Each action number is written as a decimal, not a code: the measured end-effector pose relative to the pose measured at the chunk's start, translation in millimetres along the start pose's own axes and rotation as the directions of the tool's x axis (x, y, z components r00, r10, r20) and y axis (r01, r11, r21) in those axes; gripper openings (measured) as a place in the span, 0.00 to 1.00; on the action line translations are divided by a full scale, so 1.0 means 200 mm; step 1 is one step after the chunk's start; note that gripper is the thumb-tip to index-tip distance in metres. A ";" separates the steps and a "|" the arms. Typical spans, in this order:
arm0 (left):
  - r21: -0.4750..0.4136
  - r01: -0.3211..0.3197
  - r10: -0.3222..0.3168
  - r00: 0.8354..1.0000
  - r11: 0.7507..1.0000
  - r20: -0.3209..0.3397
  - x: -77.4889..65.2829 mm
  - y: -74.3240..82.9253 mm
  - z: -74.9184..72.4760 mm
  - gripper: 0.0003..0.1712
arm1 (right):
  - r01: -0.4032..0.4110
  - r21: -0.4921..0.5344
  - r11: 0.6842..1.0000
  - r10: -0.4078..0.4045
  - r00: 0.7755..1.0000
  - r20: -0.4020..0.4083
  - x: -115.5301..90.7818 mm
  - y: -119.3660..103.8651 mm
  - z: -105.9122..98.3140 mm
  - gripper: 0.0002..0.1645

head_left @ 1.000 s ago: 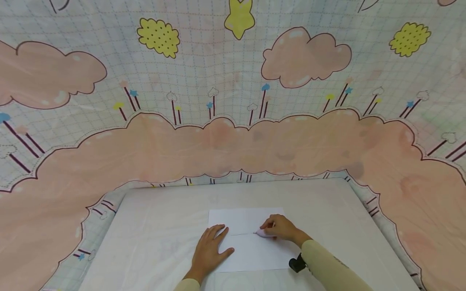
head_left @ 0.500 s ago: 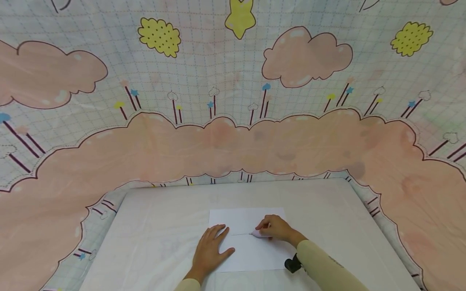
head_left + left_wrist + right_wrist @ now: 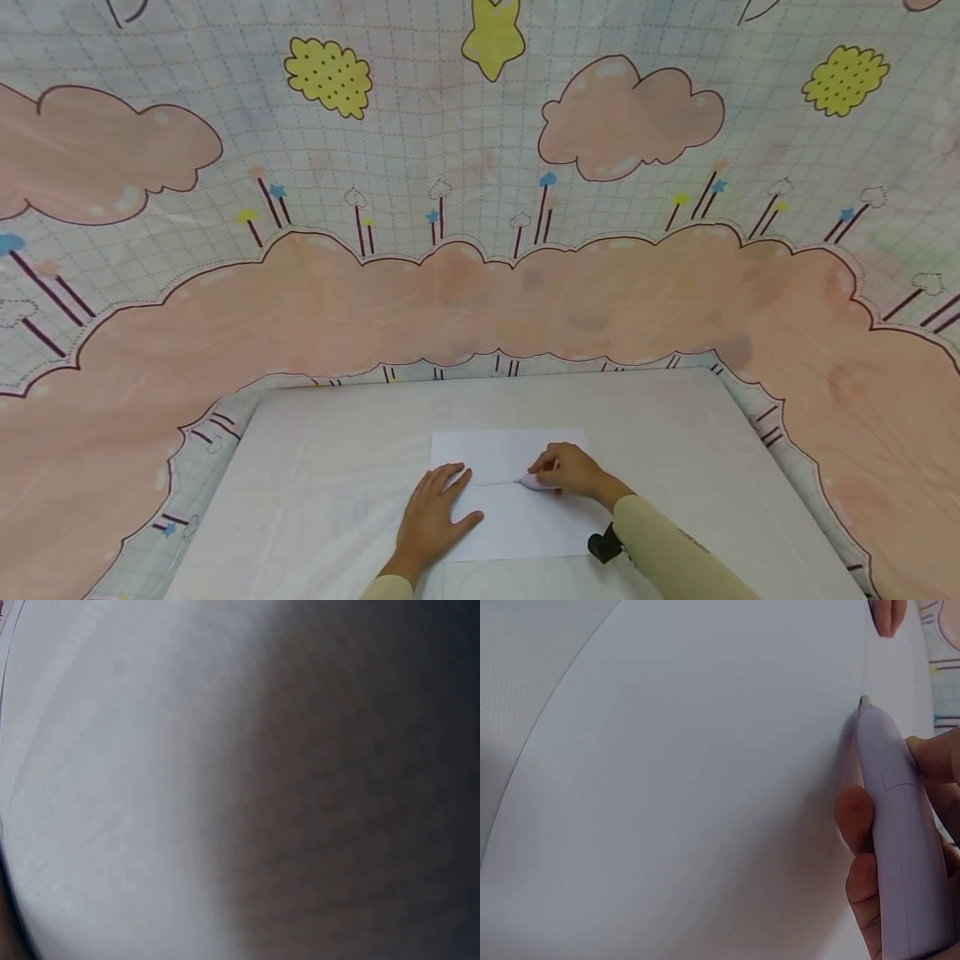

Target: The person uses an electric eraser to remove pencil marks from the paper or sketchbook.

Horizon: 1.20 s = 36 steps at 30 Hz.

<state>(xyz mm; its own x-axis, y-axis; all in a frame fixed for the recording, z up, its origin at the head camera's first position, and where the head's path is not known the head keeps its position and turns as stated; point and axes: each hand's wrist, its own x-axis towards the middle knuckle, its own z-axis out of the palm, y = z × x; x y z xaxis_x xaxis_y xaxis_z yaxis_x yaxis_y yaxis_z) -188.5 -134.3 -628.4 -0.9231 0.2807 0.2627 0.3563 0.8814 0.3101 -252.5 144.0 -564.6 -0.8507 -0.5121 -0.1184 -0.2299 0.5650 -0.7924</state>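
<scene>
"How did things stand?"

"The left hand lay spread over the paper's left edge; a faint line ran from beside that hand to the lilac tool, gripped mid-sheet by the right hand."

"How far along?"

"The line seemed partway across; the stretch beneath the tool was hidden."

"Any writing?"

"Only dark marks on the right sleeve, too small to read."
</scene>
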 end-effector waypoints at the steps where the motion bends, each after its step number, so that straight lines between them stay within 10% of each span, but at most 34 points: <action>1: 0.002 -0.002 0.002 1.000 1.000 -0.004 0.00 0.00 0.00 0.40 | 0.001 -0.002 1.000 -0.001 1.000 -0.002 0.00 0.00 0.00 0.08; 36: 0.022 -0.022 0.023 0.999 1.000 -0.042 0.00 -0.02 0.03 0.40 | -0.017 0.014 1.000 0.017 1.000 0.002 0.01 0.02 0.01 0.09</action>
<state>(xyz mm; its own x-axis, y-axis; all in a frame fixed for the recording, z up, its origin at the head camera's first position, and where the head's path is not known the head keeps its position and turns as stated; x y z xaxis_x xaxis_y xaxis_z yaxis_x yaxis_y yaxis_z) -190.9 -135.5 -634.1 -0.9077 0.2845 0.3084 0.3733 0.8832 0.2840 -255.1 143.9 -569.8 -0.8535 -0.5039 -0.1329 -0.2090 0.5646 -0.7985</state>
